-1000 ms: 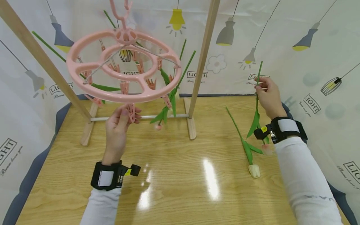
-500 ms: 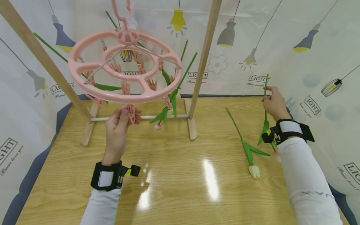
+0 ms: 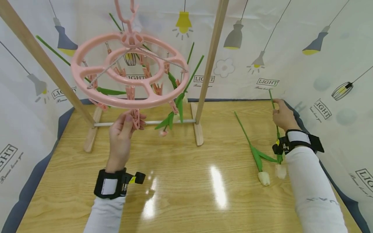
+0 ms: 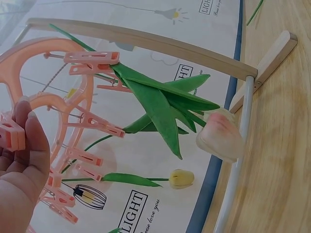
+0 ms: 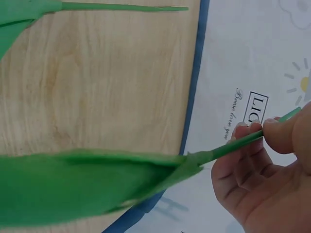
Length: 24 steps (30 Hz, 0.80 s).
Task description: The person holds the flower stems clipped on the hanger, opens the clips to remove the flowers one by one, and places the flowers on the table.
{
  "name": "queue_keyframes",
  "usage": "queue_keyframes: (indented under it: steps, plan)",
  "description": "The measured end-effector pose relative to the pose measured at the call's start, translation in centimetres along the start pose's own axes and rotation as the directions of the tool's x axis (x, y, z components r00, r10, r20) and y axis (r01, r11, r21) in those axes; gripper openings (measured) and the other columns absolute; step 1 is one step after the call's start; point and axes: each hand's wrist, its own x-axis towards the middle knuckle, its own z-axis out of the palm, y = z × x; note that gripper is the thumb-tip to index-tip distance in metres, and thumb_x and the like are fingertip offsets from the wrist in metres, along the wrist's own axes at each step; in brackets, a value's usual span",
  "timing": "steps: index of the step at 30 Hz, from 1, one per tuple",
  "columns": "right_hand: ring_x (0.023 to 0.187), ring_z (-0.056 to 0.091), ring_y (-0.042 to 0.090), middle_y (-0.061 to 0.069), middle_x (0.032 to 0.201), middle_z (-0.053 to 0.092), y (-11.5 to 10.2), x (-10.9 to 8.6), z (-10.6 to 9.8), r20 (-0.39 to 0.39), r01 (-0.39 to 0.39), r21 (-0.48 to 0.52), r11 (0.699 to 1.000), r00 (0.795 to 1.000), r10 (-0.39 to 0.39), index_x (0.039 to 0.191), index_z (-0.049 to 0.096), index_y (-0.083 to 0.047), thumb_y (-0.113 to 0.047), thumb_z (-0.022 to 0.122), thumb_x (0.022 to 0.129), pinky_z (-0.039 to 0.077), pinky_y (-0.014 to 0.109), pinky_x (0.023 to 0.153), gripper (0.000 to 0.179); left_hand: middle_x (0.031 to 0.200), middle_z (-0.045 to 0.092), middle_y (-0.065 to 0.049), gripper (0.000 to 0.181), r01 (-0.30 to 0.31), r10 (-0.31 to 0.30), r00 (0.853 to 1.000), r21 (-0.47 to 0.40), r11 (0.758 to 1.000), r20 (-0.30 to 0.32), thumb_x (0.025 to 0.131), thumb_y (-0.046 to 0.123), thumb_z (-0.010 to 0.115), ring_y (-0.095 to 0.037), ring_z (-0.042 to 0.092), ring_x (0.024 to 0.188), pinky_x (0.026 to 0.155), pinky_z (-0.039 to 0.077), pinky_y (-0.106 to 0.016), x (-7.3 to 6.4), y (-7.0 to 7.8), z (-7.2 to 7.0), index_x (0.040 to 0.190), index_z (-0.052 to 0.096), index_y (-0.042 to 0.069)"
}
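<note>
My left hand (image 3: pixel 122 132) pinches a pink clothespin (image 3: pixel 136 119) hanging at the front of the round pink hanger (image 3: pixel 140 103). Close up in the left wrist view, that clothespin (image 4: pixel 12 133) has nothing visible between its tips. With my right hand (image 3: pixel 285 115) I pinch the upper stem of a tulip (image 3: pixel 280 171), its pale bloom hanging down near the table. The right wrist view shows its green stem (image 5: pixel 238 144) between thumb and fingers. Left of it, a white tulip (image 3: pixel 264 178) lies on the table.
Several tulips hang clipped upside down from the hanger, among them a pink-white one (image 4: pixel 221 136) and a yellow one (image 4: pixel 181 179). A wooden frame (image 3: pixel 212 60) with a white crossbar (image 3: pixel 151 122) stands around it. Printed cloth (image 3: pixel 242 74) backs the wooden table (image 3: pixel 186 187).
My right hand has moved down and slightly right with the tulip, whose bloom is lower and looks whiter now. My left hand keeps its grip on the clothespin, unmoved.
</note>
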Motion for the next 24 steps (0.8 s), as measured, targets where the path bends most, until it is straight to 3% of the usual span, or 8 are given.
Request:
queue_keyframes:
  steps: [5, 10, 15, 20, 24]
  plan:
    - [0.108, 0.045, 0.059, 0.043, 0.142, 0.034, 0.4, 0.2, 0.9, -0.006, 0.036, -0.021, 0.999, 0.999, -0.036, 0.152, 0.016, -0.001, -0.007, 0.027, 0.102, 0.041, 0.065, 0.076, 0.052, 0.097, 0.071, 0.001, 0.025, 0.005, -0.005, 1.0, 0.005, 1.0, 0.001, 0.103, 0.014, 0.044, -0.013, 0.064, 0.084, 0.074, 0.057, -0.017, 0.0, 0.0, 0.0, 0.115, 0.063, 0.003]
    - [0.117, 0.04, 0.06, 0.045, 0.139, 0.036, 0.9, 0.5, 2.0, -0.005, 0.096, -0.04, 0.995, 0.995, -0.096, 0.149, 0.021, 0.008, 0.004, 0.03, 0.097, 0.04, 0.066, 0.082, 0.053, 0.097, 0.071, 0.001, 0.025, -0.002, 0.002, 1.0, 0.0, 1.0, 0.002, 0.103, 0.013, 0.043, -0.013, 0.064, 0.084, 0.074, 0.057, -0.017, 0.0, -0.1, -0.1, 0.114, 0.063, 0.002]
    - [0.103, 0.053, 0.056, 0.047, 0.125, 0.049, 1.1, 0.6, 3.3, -0.032, 0.09, -0.083, 0.993, 0.995, -0.093, 0.146, 0.027, 0.009, 0.005, 0.034, 0.095, 0.045, 0.06, 0.074, 0.051, 0.097, 0.071, 0.001, 0.025, -0.009, 0.009, 1.0, -0.006, 1.0, 0.003, 0.103, 0.013, 0.043, -0.012, 0.064, 0.084, 0.074, 0.057, -0.016, 0.0, 0.0, -0.1, 0.114, 0.062, 0.002]
    - [0.091, 0.054, 0.05, 0.047, 0.121, 0.051, 1.1, 0.6, 4.3, -0.056, 0.098, -0.122, 0.988, 0.993, -0.106, 0.144, 0.03, 0.011, 0.006, 0.036, 0.096, 0.043, 0.056, 0.072, 0.048, 0.097, 0.071, 0.0, 0.026, -0.015, 0.015, 1.0, -0.015, 1.0, 0.003, 0.103, 0.014, 0.043, -0.013, 0.064, 0.084, 0.074, 0.057, -0.017, -0.1, -0.1, -0.1, 0.114, 0.062, 0.001]
    - [0.085, 0.057, 0.048, 0.044, 0.112, 0.055, 1.4, 0.6, 5.2, -0.037, 0.059, -0.173, 0.983, 0.997, -0.066, 0.146, 0.029, 0.004, 0.002, 0.037, 0.099, 0.044, 0.049, 0.058, 0.048, 0.097, 0.071, 0.001, 0.025, -0.016, 0.016, 1.0, -0.02, 1.0, 0.007, 0.103, 0.014, 0.043, -0.011, 0.064, 0.084, 0.074, 0.057, -0.016, -0.1, -0.2, -0.1, 0.113, 0.063, 0.003]
